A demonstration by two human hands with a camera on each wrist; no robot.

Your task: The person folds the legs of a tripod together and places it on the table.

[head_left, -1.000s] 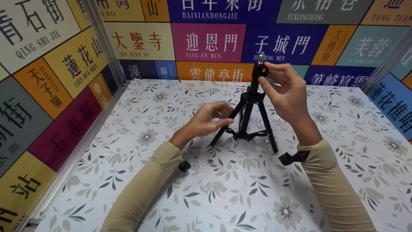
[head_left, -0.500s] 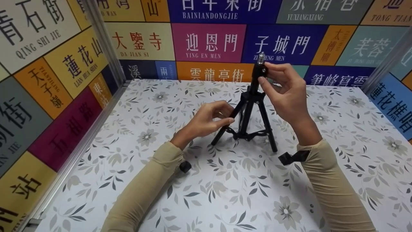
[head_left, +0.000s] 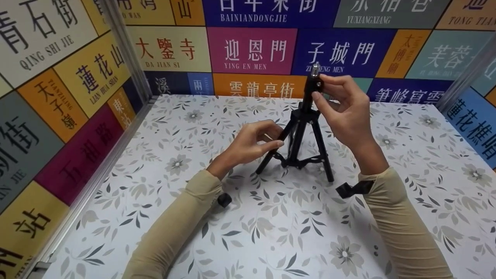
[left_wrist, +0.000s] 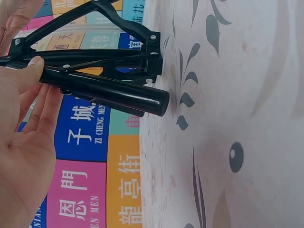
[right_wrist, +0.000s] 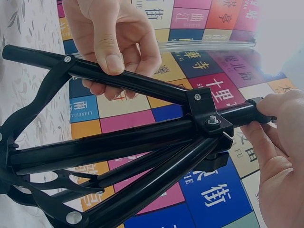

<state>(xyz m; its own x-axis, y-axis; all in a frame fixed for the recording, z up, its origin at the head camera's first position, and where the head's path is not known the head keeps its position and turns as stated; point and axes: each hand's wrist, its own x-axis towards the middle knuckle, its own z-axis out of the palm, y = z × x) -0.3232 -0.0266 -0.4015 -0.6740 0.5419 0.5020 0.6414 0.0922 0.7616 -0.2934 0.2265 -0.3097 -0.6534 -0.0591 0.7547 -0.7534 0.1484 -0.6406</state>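
Observation:
A small black tripod (head_left: 296, 143) stands upright over the table with its legs spread and a silver screw tip on top. My left hand (head_left: 254, 141) grips its left leg between thumb and fingers, the thumb lying along the tube in the left wrist view. With thumb and fingertips my right hand (head_left: 345, 110) pinches the top of the centre column, just below the silver tip. In the right wrist view, the collar (right_wrist: 206, 111) where the legs join and the folding braces (right_wrist: 42, 99) show between both hands.
The table (head_left: 248, 232) has a white cover with grey leaf and flower print. Walls of coloured sign panels (head_left: 252, 50) with lettering rise behind and on both sides. Black straps with small blocks (head_left: 352, 190) hang at both wrists.
Almost nothing differs. The tripod and both hands sit a few pixels further right in the head view, while both grips stay the same.

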